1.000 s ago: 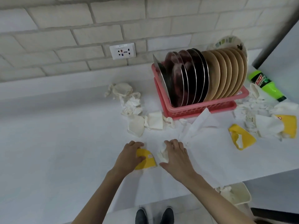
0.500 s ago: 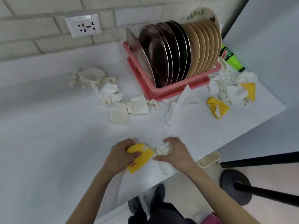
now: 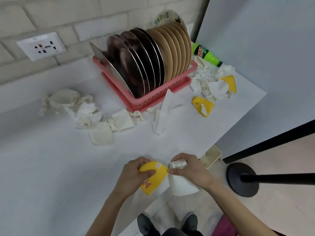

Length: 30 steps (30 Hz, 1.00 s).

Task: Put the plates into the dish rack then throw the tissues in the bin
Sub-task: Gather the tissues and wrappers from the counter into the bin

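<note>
White countertop (image 3: 51, 167) is bearing both hands at its near edge: left hand (image 3: 134, 174) is gripping a yellow tissue pack (image 3: 153, 178), right hand (image 3: 190, 169) is pinching a tissue (image 3: 180, 183), partly hidden underneath.

One view only: a wide-angle camera worn on the head, looking forward and steeply down over the white counter (image 3: 51, 167). The left hand (image 3: 131, 174) and right hand (image 3: 192, 169) lie close, at 6 o'clock of centre; the dish rack (image 3: 146, 99) lies farther, at 12 o'clock, before the brick wall (image 3: 85, 14).
</note>
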{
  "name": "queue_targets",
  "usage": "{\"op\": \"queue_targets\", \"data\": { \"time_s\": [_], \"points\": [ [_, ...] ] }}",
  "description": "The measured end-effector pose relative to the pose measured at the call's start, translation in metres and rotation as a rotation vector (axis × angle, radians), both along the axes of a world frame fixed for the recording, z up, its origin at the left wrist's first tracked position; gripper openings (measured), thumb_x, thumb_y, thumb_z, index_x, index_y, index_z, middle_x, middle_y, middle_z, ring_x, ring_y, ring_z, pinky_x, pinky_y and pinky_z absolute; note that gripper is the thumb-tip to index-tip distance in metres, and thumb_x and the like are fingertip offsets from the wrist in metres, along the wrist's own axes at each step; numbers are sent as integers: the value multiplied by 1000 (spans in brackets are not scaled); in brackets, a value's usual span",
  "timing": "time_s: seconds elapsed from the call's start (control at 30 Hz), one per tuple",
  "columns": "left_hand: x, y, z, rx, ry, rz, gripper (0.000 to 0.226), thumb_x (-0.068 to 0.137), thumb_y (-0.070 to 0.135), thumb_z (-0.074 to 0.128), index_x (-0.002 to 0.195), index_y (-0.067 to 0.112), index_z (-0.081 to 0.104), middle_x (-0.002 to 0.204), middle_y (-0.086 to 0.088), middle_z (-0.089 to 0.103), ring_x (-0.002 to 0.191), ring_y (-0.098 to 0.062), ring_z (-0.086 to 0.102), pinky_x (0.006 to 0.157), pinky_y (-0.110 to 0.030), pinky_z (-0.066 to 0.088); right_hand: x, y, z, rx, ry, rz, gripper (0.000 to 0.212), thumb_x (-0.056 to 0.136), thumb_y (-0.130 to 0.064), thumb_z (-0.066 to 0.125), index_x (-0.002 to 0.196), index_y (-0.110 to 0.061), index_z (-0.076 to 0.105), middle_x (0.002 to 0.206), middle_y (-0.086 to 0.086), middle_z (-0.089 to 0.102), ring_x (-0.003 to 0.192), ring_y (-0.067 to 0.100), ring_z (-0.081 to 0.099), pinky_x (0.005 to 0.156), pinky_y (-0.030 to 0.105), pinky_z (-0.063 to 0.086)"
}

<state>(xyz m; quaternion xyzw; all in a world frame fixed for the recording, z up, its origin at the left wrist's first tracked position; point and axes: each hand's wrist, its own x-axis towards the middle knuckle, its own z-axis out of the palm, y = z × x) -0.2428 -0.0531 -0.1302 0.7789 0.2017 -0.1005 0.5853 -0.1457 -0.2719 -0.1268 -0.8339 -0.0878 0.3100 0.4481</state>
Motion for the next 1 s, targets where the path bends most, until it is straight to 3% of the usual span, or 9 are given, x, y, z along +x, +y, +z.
{"op": "queue_targets", "data": {
  "time_s": [0.17,0.37,0.53,0.7,0.87,1.0],
  "points": [
    [13,-30,6,-1,-9,-16,18,81,19,81,91,30,71,86,11,74,75,-5,69,64,-20,54,12,-33,-3,53,25,-13,33,64,-27,91,92,-26,73,96,-3,73,93,8,66,77,14,48],
    [30,-88,6,4,-27,-27,22,82,18,81,90,35,70,88,18,73,78,-1,68,67,-20,55,30,-93,-7,106,57,-57,25,70,-21,86,92,-21,76,93,1,74,85,7,66,77,25,51],
    [51,-151,1,57,-30,-100,23,85,17,78,96,36,69,88,16,74,82,0,67,68,-15,50,43,-164,-14,128,98,-96,22,71,-25,85,91,-25,77,79,-15,73,75,-3,64,67,14,49],
    [66,-211,-15,71,33,-136,23,85,17,77,93,37,69,89,18,71,80,0,66,64,-13,50,46,-237,-31,137,129,-166,11,75,-36,83,82,-32,76,80,-11,73,72,-1,65,64,14,48],
    [79,-256,-24,-14,147,-106,26,82,14,80,99,29,69,88,9,72,78,-8,69,64,-21,52,53,-297,-39,132,158,-247,21,75,-39,83,90,-28,74,91,-9,74,83,1,67,70,11,48],
    [91,-284,-28,-56,203,-133,40,66,28,81,103,28,69,90,7,73,79,-8,69,66,-23,53,54,-321,-42,186,230,-329,24,75,-37,83,93,-22,75,91,-1,75,80,5,67,68,14,50]
  ]
}}
